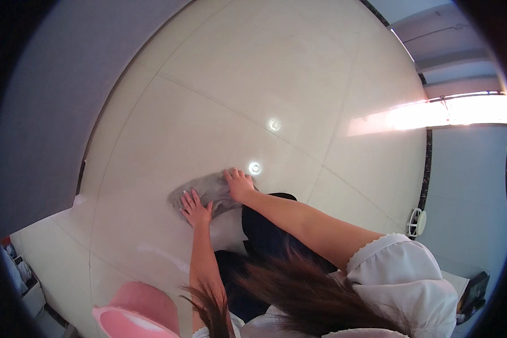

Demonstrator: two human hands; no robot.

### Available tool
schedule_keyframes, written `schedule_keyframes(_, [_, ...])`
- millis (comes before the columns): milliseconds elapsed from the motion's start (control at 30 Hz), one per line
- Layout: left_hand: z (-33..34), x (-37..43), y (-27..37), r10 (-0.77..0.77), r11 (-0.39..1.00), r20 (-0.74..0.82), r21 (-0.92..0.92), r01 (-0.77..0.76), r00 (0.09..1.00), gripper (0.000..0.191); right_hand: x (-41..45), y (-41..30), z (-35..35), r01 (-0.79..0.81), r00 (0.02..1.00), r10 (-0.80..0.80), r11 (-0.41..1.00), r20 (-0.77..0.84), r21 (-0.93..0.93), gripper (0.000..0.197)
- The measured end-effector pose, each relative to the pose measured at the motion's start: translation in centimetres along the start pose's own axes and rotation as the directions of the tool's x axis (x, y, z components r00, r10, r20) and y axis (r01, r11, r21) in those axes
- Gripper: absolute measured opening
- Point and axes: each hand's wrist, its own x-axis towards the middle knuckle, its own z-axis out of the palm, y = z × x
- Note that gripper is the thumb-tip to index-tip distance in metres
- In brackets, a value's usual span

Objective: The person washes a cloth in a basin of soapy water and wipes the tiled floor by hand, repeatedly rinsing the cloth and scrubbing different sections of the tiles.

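Observation:
A grey cloth [213,190] lies spread on the shiny tiled floor [186,126] in front of my knees. Flat on its left part rests my left hand [197,210], fingers spread and pointing forward. My right hand [239,185] presses on the cloth's right end, its fingers apart and reaching the far edge. Neither hand is curled around the fabric. To the left of my left forearm stands a pink plastic basin [145,298], partly cut off by the lower picture edge; something whitish shows inside it.
A large grey furniture panel [63,105] rises along the left side. Light walls with a dark skirting strip [425,173] run along the right, where a small white round object [417,222] stands. Bright light enters through an opening [469,110]. Assorted items [23,270] sit at far left.

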Motion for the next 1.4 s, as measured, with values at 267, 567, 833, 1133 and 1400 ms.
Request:
schedule_keyframes(267, [5.9,-5.1,-2.7,-0.622,0.719,0.086,-0.330,0.612,0.778,0.091,-0.5,-5.9,4.5,0.144,0.987,-0.135,0.983,0.091,-0.111,0.040])
schedule_keyframes(567, [5.5,-5.2,-3.8,-0.676,0.618,0.175,-0.395,0.680,0.716,0.093,-3.4,-7.5,9.3,-0.016,0.883,0.146,0.959,-0.446,0.282,0.056])
schedule_keyframes(833, [5.7,-2.5,-2.8,-0.535,0.806,-0.147,-0.382,0.451,0.832,0.096,2.4,-10.2,8.0,-0.430,0.641,0.721,0.623,-0.265,0.654,0.079])
schedule_keyframes(1133, [-4.3,5.4,-6.0,-0.403,0.843,-0.344,-0.500,0.198,0.848,0.083,16.2,-11.0,0.2,0.191,0.853,-0.127,0.979,-0.507,0.076,0.075])
schedule_keyframes(1400, [3.0,-1.5,-19.1,-0.836,0.524,-0.472,-0.542,0.657,0.279,0.054,27.1,-18.2,-4.5,0.449,0.814,-0.460,0.886,-0.355,-0.118,0.071])
